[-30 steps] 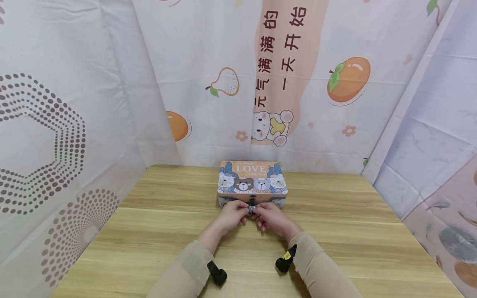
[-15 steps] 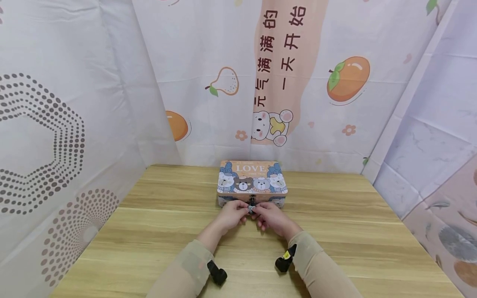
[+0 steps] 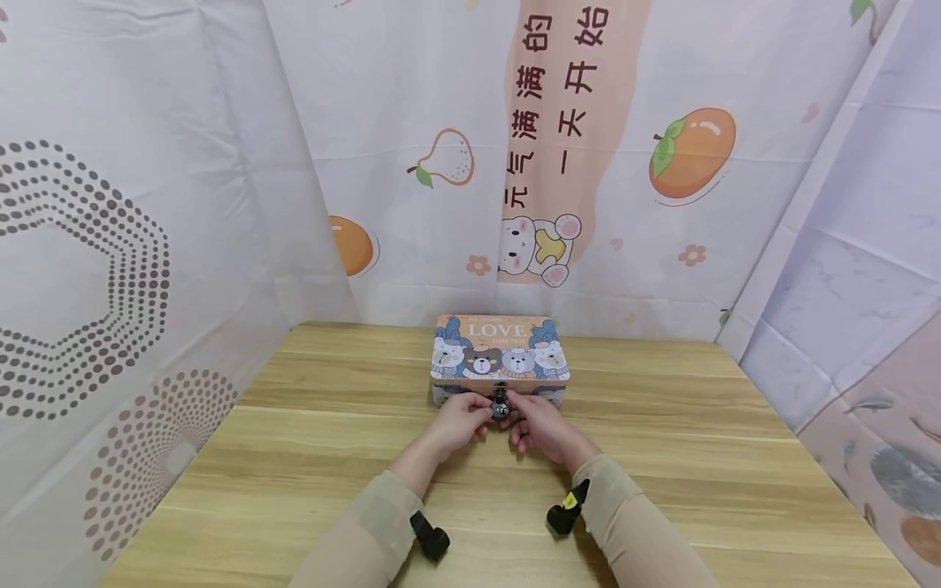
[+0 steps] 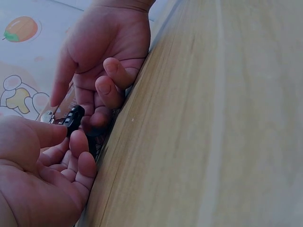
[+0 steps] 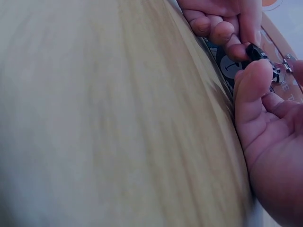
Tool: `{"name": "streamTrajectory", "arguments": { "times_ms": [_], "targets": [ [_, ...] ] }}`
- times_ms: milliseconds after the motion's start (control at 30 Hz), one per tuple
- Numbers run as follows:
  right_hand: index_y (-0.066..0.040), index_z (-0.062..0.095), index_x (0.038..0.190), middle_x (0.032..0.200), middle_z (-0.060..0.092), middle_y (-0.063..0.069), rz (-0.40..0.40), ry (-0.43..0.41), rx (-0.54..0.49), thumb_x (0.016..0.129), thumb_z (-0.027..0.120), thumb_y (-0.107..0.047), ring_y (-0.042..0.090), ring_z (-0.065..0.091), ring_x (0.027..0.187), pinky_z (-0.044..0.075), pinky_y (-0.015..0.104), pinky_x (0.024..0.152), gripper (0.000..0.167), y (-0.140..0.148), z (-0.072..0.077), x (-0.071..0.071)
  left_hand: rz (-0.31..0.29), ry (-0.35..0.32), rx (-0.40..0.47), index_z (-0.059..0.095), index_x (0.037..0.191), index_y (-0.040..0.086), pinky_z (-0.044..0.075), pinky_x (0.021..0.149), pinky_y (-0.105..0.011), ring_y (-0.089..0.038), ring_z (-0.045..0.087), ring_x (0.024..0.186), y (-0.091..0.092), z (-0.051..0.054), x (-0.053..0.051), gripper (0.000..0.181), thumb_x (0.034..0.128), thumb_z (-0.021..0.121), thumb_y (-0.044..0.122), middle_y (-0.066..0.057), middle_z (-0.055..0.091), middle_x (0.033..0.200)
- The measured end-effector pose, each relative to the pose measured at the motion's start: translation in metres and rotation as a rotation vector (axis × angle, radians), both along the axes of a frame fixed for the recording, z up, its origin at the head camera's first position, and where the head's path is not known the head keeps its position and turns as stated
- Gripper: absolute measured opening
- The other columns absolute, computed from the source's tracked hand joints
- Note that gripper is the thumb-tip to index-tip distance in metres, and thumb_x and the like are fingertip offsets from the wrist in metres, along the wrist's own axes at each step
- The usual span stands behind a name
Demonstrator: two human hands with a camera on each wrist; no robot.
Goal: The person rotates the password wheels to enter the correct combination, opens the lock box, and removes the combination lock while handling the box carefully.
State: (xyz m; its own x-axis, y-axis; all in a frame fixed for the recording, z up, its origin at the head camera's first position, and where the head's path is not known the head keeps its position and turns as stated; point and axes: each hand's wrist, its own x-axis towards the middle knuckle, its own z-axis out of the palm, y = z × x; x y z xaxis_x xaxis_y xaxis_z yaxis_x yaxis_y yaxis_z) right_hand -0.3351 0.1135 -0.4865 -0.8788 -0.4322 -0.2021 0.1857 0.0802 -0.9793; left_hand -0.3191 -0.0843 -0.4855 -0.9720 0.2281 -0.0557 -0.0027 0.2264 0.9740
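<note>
A lidded box (image 3: pixel 500 347) printed with bears and the word LOVE sits on the table. At its front latch (image 3: pixel 501 389) hangs a small black combination padlock (image 3: pixel 500 410), whose number dials show in the left wrist view (image 4: pixel 74 118). My left hand (image 3: pixel 452 425) pinches the padlock from its left side, thumb pressed on the body. On the other side, my right hand (image 3: pixel 544 429) has curled fingers against the padlock, while its thumb is raised apart from the body, close to the latch. The fingers hide part of the padlock in both wrist views.
The wooden table (image 3: pixel 662 457) stretches out on both sides of the box. Behind it hangs a fruit-printed curtain (image 3: pixel 412 98), with further patterned curtains at left and right. A black wrist camera (image 3: pixel 430 536) is on each sleeve.
The right thumb has come up off the padlock toward the latch, leaving more of the padlock visible. The left hand and the box keep their places; the head view shifts slightly.
</note>
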Motion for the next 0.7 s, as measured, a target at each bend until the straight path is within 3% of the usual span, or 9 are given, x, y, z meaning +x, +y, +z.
{"name": "streamTrajectory", "arguments": {
  "times_ms": [467, 700],
  "targets": [
    [0.002, 0.058, 0.114, 0.098, 0.061, 0.013, -0.003, -0.027, -0.021, 0.107, 0.043, -0.049, 0.015, 0.055, 0.064, 0.05, 0.026, 0.053, 0.053, 0.0032, 0.0012, -0.0009, -0.006, 0.017, 0.013, 0.064, 0.114, -0.008, 0.052, 0.06, -0.026, -0.015, 0.06, 0.067, 0.0017, 0.0024, 0.0013, 0.02, 0.1007, 0.058, 0.005, -0.014, 0.065, 0.089],
    [0.003, 0.057, 0.115, 0.097, 0.06, 0.014, 0.02, -0.015, -0.033, 0.109, 0.043, -0.041, 0.015, 0.055, 0.065, 0.051, 0.027, 0.054, 0.046, 0.004, 0.0007, -0.0002, -0.004, 0.022, -0.001, 0.064, 0.114, -0.006, 0.052, 0.061, -0.028, -0.015, 0.06, 0.067, 0.0013, -0.0006, -0.0002, 0.019, 0.1011, 0.058, 0.006, -0.013, 0.065, 0.089]
  ]
}}
